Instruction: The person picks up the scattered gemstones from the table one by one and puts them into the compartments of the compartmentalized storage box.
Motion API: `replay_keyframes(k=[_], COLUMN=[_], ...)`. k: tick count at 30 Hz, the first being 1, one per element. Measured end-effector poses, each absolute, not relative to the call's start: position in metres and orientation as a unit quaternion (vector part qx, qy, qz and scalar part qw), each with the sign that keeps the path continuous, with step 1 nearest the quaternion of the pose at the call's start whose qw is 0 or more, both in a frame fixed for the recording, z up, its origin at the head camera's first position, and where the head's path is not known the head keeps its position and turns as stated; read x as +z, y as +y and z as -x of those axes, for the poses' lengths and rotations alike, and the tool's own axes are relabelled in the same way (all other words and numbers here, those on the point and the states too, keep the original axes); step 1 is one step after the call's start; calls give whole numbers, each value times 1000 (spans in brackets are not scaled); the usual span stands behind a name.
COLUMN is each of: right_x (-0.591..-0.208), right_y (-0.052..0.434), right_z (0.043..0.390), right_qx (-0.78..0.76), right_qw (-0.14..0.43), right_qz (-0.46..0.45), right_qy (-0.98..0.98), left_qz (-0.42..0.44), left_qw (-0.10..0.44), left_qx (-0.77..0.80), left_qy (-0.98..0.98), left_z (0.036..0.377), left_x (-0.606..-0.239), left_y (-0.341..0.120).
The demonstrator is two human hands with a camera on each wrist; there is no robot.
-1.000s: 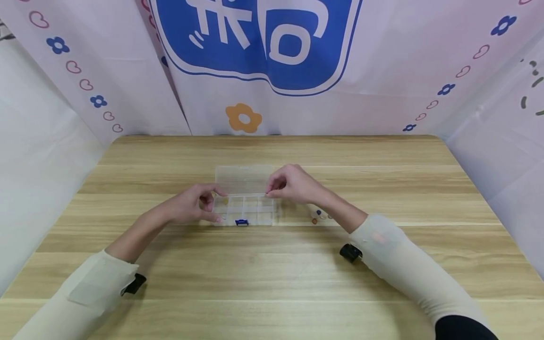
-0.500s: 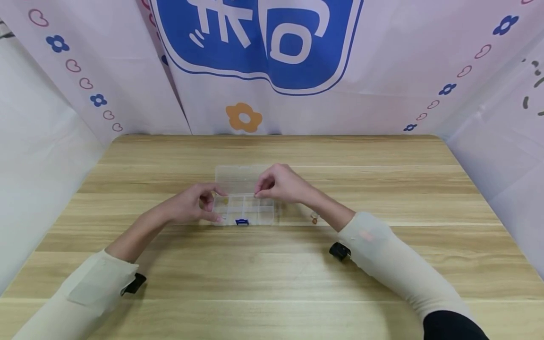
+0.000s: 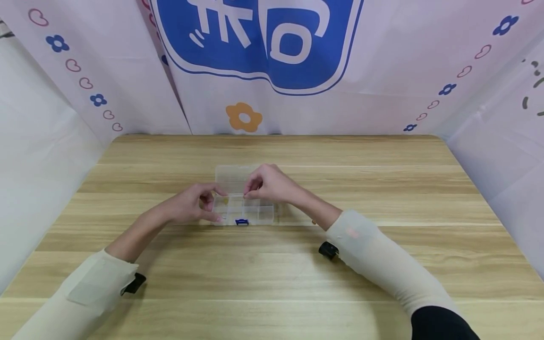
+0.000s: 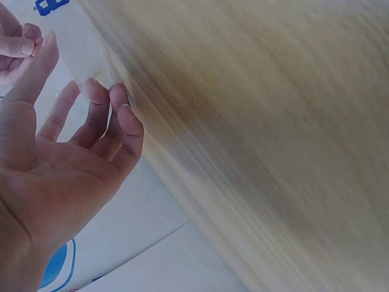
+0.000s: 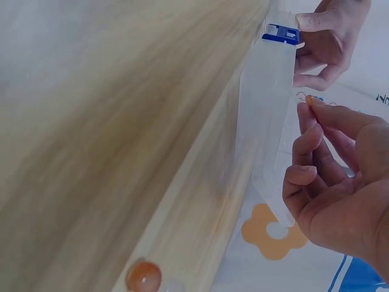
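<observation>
A clear plastic compartment box point(image 3: 266, 215) with a blue latch point(image 3: 242, 222) lies on the table, its transparent lid point(image 3: 229, 173) folded back. My left hand point(image 3: 189, 204) holds the box by its left end, thumb at the front and index finger at the back. A small yellowish piece point(image 3: 225, 200) shows in the back left compartment. Over the back row, my right hand point(image 3: 278, 185) pinches a small orange bead point(image 5: 310, 99) between thumb and index finger. The remaining right fingers are curled loosely in the right wrist view.
Another round orange bead point(image 5: 144, 277) rests on the wooden table point(image 3: 255, 274), right of the box and partly behind my right forearm in the head view. A white printed cloth point(image 3: 340, 111) hangs along the table's far edge.
My right hand has moved left along the back of the box, from its right end to the middle. My forearm now covers most of the small pieces on the right. The left hand stays put.
</observation>
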State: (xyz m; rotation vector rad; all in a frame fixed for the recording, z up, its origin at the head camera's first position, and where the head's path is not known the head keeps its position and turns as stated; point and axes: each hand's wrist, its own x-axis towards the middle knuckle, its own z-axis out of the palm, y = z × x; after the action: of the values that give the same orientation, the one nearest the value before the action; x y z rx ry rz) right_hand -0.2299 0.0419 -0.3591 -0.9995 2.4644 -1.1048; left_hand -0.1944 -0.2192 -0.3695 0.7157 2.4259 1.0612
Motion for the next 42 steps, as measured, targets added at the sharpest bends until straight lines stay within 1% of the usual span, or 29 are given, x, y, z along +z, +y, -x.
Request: replay_keyframes(k=[28, 42], right_x=[-359, -358], right_y=[24, 33], right_z=[231, 231], right_qx=[-379, -374], right_qw=[140, 138], right_qz=[341, 337], right_qy=[849, 853], left_qz=[-248, -250], left_qw=[200, 198], left_qx=[383, 381], left_qy=[867, 868], left_z=[195, 194], left_x=[-369, -369], left_y=[-218, -218])
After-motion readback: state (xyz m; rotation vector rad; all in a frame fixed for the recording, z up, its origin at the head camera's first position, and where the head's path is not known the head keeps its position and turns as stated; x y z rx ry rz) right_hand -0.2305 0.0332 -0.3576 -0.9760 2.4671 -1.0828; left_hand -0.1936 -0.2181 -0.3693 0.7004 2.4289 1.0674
